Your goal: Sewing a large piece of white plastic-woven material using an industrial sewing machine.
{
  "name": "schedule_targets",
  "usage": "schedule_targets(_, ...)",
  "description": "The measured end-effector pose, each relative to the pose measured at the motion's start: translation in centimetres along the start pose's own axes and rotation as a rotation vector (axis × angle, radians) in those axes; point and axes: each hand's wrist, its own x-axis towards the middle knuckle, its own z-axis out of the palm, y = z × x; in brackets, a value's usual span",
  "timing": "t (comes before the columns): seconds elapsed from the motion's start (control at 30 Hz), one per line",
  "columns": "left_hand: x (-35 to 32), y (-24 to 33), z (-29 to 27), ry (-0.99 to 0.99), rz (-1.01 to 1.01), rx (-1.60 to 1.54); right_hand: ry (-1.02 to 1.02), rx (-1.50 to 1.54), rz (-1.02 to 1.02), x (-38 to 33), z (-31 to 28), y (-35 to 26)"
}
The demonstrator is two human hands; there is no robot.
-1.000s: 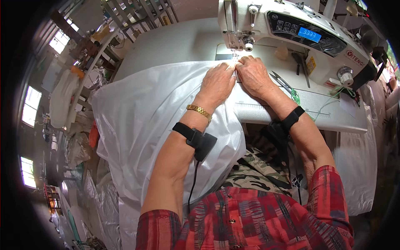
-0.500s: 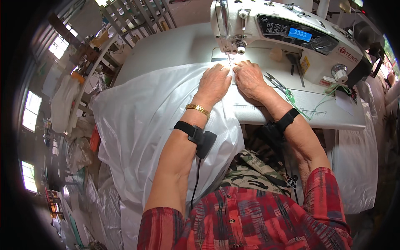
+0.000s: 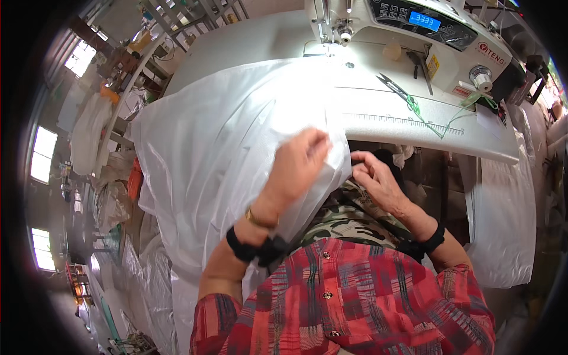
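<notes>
Sheet point(image 3: 228, 142), white: draped over front L of grey surface point(image 3: 236, 47), hung past front edge; long axis approx. front-to-back. LH point(image 3: 299, 163): nearer, held above sheet's R part; blurred, fingers bent, pinch cannot be told. RH point(image 3: 378, 180): held just off sheet's R edge, sheet to its L; fingers half-bent, loosely parted, contact unclear. Surface, R half: scissors point(image 3: 393, 87) laid w/ green thread point(image 3: 414, 108); sewing mach. point(image 3: 467, 50) mounted twd. back R corner. Room, far R: white sheeting point(image 3: 503, 225) hung below surface's R corner.

Left windows point(image 3: 44, 155): bright | grey slatted furniture point(image 3: 208, 13): top | pale shelf point(image 3: 120, 102): left
</notes>
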Motion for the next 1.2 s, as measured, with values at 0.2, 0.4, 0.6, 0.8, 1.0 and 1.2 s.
schedule_targets(0.2,-9.8,-2.4,2.4,-0.035,0.220,0.478,-0.226,0.326,0.074,-0.5,2.1,7.4)
schedule_targets(0.4,-11.2,-5.7,2.4,-0.017,0.155,0.549,-0.066,-0.068,-0.281,-0.4,2.5,5.4)
schedule_targets(0.6,-12.6,-4.1,-0.2,-0.244,-0.001,0.170,-0.133,0.225,-0.161,-3.8,0.7,-0.9)
schedule_targets(0.8,-11.8,-4.0,0.2,-0.312,-0.127,0.099,0.110,0.051,0.088,-3.6,-1.7,6.4)
schedule_targets(1.0,-11.6,-2.9,1.4,-0.126,-0.228,-0.043,0.418,-0.514,-0.424,-3.4,1.0,-0.7)
schedule_targets(1.2,-10.4,-3.6,2.6,0.018,-0.109,-0.061,-0.039,-0.125,0.034,-2.6,4.7,-0.5)
